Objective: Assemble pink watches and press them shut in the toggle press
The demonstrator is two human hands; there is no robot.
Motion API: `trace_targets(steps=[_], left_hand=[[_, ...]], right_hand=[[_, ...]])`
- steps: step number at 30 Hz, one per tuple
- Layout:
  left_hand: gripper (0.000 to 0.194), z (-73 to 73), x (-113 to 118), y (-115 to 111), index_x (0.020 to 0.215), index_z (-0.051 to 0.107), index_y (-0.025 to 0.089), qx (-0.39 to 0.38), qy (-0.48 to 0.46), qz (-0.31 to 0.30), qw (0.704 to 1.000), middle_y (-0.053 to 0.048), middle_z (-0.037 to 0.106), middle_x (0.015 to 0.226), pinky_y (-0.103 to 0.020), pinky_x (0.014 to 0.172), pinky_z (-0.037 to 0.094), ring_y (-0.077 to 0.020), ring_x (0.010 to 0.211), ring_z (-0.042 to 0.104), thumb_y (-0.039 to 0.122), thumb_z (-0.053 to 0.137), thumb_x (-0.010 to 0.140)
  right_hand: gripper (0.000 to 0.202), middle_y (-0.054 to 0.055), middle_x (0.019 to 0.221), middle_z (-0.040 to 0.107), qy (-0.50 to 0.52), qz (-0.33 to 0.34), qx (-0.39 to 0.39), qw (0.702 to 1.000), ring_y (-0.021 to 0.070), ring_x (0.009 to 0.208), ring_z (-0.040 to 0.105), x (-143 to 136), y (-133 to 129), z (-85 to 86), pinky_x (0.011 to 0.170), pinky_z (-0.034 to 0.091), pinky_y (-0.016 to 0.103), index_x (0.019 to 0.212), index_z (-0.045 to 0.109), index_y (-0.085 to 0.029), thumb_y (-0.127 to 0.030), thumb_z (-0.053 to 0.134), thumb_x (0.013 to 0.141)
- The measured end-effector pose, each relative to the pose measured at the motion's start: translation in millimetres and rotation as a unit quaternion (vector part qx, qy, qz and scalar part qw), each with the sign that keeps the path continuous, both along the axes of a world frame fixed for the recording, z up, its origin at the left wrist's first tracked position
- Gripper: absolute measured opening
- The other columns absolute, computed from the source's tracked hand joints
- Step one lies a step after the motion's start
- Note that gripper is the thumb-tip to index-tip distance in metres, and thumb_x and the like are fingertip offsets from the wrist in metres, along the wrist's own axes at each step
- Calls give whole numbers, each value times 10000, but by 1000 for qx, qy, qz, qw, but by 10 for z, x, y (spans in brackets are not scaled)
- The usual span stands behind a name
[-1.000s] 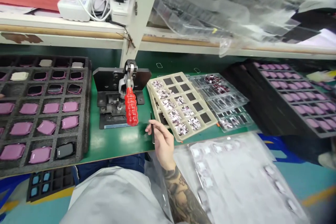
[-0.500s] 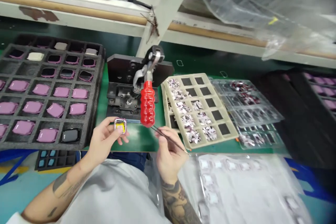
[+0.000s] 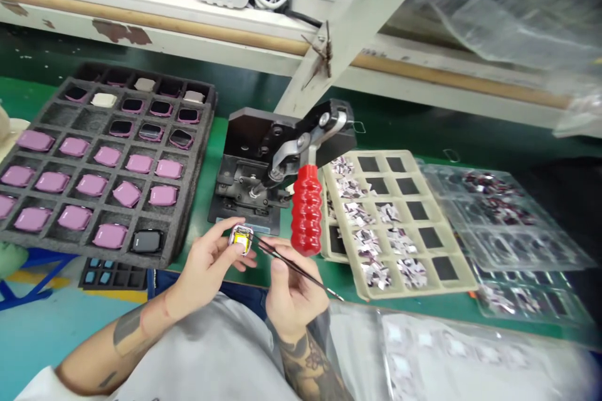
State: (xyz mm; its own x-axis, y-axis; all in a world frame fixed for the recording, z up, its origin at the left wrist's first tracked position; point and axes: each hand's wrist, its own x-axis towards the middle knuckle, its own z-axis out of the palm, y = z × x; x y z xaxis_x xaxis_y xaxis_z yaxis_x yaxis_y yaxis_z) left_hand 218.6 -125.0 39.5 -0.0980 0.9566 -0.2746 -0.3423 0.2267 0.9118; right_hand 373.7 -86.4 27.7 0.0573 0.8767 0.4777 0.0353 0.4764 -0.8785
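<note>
Between the thumb and fingers of my left hand (image 3: 211, 263) is a small watch case (image 3: 241, 240), its open side up, showing a yellow part and a white patch inside. My right hand (image 3: 294, 288) grips a pair of dark tweezers (image 3: 301, 270) like a pen. The tweezer tips reach the right edge of the watch case; whether they touch a part inside is too small to tell. Just behind my hands stands a black toggle clamp press (image 3: 254, 185) with a red ridged handle (image 3: 306, 213).
At left lies a grey foam tray (image 3: 185, 213) of purple watch cases and one black one. A beige compartment tray (image 3: 360, 279) with small pale pieces sits right of the press. Clear plastic trays (image 3: 512, 250) lie farther right. A white post (image 3: 348, 31) rises behind the press.
My right hand has moved left, bringing the tweezer tips from beside the red handle to the watch case. My left hand still holds the case. The whole view has shifted.
</note>
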Motion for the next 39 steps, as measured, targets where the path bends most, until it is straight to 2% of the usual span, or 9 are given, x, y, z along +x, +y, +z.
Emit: trace_targets(steps=[5, 9, 15, 21, 24, 27, 29, 34, 39], left_hand=[[497, 24, 14, 23, 1389, 635, 190, -22, -37, 15, 999, -115, 864, 960, -331, 698, 698, -265, 803, 864, 522, 767, 1044], [568, 6, 16, 27, 1469, 631, 203, -19, -25, 24, 999, -109, 868, 1018, -344, 743, 704, -273, 882, 868, 493, 812, 1015], [343, -67, 15, -12, 1176, 747, 181, -4, 32, 11, 999, -118, 862, 1023, -321, 683, 678, -252, 822, 852, 500, 763, 1052], [318, -43, 19, -45, 1188, 739, 197, 3, 63, 4, 998, -102, 860, 1004, -310, 693, 684, -220, 780, 833, 496, 718, 1083], [323, -36, 18, -39, 1203, 743, 194, 6, 60, 3, 998, -109, 863, 1034, -310, 709, 689, -220, 798, 837, 491, 729, 1077], [414, -29, 14, -15, 1342, 710, 199, 10, 25, 19, 999, -98, 865, 1018, -305, 709, 694, -223, 809, 843, 488, 769, 1051], [515, -10, 15, 4, 1458, 656, 211, 9, 2, 33, 999, -90, 868, 1018, -307, 713, 700, -220, 812, 844, 476, 791, 1037], [523, 54, 56, 34, 1434, 661, 188, 5, -16, 46, 999, -114, 871, 991, -328, 702, 701, -250, 798, 858, 488, 799, 1028], [608, -30, 58, 78, 1448, 649, 173, -3, -68, 47, 997, -145, 873, 1020, -390, 762, 716, -302, 869, 878, 621, 730, 1043]], right_hand=[[227, 71, 1013, 813, -42, -14, 64, 997, 257, 858, 799, 48, 5, 16, 734, 706, 469, 1229, 805, -284, -216, 712, 1033], [225, 96, 1099, 833, -60, 27, 52, 996, 283, 965, 822, 59, -5, 41, 794, 715, 495, 1220, 802, -285, -200, 685, 1047], [265, 91, 1061, 846, -60, 22, 30, 997, 282, 970, 828, 45, -27, 3, 872, 697, 531, 1230, 793, -258, -126, 655, 1046], [222, 87, 1058, 845, -48, 38, 3, 998, 274, 1004, 823, 23, -7, -11, 910, 685, 505, 1198, 804, -252, -146, 674, 1052], [139, 75, 1027, 838, 0, 46, -78, 996, 244, 945, 827, 28, 2, -18, 839, 699, 415, 1149, 796, -242, -213, 680, 1079], [120, 62, 956, 820, 57, 109, -166, 979, 223, 843, 820, 75, -6, -10, 700, 688, 340, 1118, 763, -236, -297, 660, 1109], [141, 66, 936, 802, 72, 129, -154, 977, 232, 853, 816, 116, -11, 8, 717, 701, 369, 1108, 749, -235, -337, 651, 1115], [155, 80, 1013, 799, 80, 2, -61, 995, 242, 918, 823, 152, 12, -26, 754, 719, 393, 1171, 753, -240, -340, 653, 1108], [134, 88, 1045, 831, 87, 67, -153, 982, 200, 806, 811, 245, 40, -78, 736, 704, 359, 1146, 766, -217, -308, 677, 1106]])
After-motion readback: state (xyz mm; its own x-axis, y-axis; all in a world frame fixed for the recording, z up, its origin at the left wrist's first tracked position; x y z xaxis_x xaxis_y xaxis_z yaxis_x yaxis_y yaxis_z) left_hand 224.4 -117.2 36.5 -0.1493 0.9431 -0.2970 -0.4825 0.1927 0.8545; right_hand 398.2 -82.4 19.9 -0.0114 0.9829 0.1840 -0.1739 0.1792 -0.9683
